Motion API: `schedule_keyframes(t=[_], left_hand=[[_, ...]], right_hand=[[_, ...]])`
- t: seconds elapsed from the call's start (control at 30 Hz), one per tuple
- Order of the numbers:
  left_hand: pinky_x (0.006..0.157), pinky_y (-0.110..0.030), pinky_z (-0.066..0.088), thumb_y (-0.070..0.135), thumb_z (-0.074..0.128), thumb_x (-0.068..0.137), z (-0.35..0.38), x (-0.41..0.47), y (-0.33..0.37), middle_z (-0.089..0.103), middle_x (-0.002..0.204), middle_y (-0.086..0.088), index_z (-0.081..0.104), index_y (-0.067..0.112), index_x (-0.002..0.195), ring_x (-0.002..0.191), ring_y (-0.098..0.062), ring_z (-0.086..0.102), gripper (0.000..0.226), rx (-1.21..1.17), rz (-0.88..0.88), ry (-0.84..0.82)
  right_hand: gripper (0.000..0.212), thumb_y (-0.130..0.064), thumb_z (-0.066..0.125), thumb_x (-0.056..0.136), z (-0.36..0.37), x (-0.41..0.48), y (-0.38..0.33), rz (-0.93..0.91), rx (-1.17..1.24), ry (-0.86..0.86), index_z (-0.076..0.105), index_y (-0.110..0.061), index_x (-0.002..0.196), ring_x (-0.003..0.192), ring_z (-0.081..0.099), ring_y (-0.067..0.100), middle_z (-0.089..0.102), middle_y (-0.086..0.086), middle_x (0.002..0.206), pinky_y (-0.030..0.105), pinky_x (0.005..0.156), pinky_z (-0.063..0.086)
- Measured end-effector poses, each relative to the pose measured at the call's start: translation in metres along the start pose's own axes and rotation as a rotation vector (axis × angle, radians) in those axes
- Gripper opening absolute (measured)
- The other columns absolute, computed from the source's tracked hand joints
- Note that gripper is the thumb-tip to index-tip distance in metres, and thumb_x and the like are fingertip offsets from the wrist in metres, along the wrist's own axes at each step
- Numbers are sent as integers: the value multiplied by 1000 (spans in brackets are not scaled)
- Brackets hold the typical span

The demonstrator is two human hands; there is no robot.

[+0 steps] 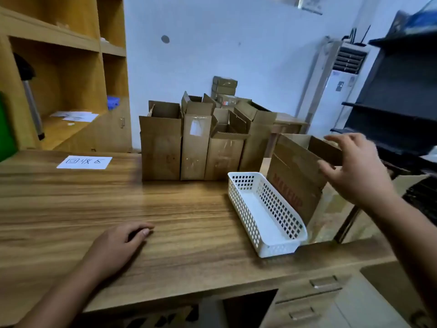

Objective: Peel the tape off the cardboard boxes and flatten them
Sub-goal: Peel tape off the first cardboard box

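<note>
Broadly, a wood-grain table [189,209] fronts a pale wall [212,43], with an open wooden shelf unit [59,55] at 10 o'clock. Tall brown cardboard boxes [194,143] stand in a row at 12 o'clock. At 2 o'clock a brown cardboard box with red lettering [295,166] stands mouth up, long axis parallel to the white perforated plastic basket [238,202] beside it. The right hand [354,171] is at its top edge, grip loose, fingers spread. The left hand [115,247] rests on the table at 7 o'clock, grip empty.

White basket [264,216] on wooden desk [165,209]; paper label [84,162] far left.
</note>
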State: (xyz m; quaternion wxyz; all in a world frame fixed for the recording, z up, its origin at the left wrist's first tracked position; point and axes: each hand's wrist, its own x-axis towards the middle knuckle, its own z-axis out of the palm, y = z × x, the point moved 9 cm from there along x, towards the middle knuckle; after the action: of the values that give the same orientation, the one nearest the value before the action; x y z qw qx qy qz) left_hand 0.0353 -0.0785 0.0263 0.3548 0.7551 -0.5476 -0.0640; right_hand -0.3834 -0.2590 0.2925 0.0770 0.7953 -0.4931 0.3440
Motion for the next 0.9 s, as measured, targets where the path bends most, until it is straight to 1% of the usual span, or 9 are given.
schedule_keyframes(t=[0.1,0.13,0.2,0.43,0.5,0.57,0.67,0.83,0.9], left_hand=[[92,-32,50,45,57,96,-2,0,1,66,116,28,70,48,109,109,1,59,19,16,-12,-8],[92,-32,50,44,56,97,-1,-1,2,66,116,28,70,48,109,109,0,59,18,14,-24,-20],[91,-31,49,43,56,97,0,-1,6,65,115,29,69,49,107,108,1,58,17,11,-16,-23],[91,-32,49,42,55,97,-2,-3,10,65,112,29,66,51,102,107,1,59,16,13,-21,-14],[90,-30,48,41,55,98,-3,-3,10,65,112,29,67,50,102,107,1,58,15,9,-23,-11],[89,-29,48,41,56,97,-3,-4,11,65,112,29,68,48,103,107,1,58,16,1,-34,-3],[89,-29,47,40,56,97,-4,-4,12,65,111,30,68,48,103,108,1,58,15,2,-31,2],[88,-26,45,37,57,98,-5,-4,17,64,110,30,67,49,101,107,3,57,16,-23,-37,-10],[87,-26,45,36,57,98,-6,-4,20,64,109,30,66,50,100,107,2,56,17,-19,-41,-14]], right_hand=[[66,-45,72,86,24,8,13,81,-89,-254,46,-23,143,108,61,21,62,5,132,40,86,56],[66,-44,74,87,33,4,16,137,-83,-357,46,-22,143,98,62,19,64,5,127,35,76,55],[63,-36,75,89,49,3,19,176,-24,-435,45,-21,142,88,60,16,65,4,119,27,64,49],[37,-21,64,97,50,7,7,126,119,-248,54,-19,132,74,59,3,63,-1,104,20,55,48],[30,-20,61,99,43,9,1,103,139,-182,55,-20,129,75,63,7,66,0,102,27,58,56],[28,-21,58,99,32,13,-4,95,142,-111,56,-23,127,78,66,17,67,2,102,41,66,62],[31,-22,56,98,11,20,-15,83,160,-11,54,-25,128,81,68,25,69,5,103,50,71,62],[29,-22,57,98,-25,32,-34,74,249,98,53,-25,127,87,68,26,67,5,109,50,77,61],[31,-21,57,99,-45,36,-41,52,307,172,54,-22,130,84,66,17,63,1,112,40,78,60]])
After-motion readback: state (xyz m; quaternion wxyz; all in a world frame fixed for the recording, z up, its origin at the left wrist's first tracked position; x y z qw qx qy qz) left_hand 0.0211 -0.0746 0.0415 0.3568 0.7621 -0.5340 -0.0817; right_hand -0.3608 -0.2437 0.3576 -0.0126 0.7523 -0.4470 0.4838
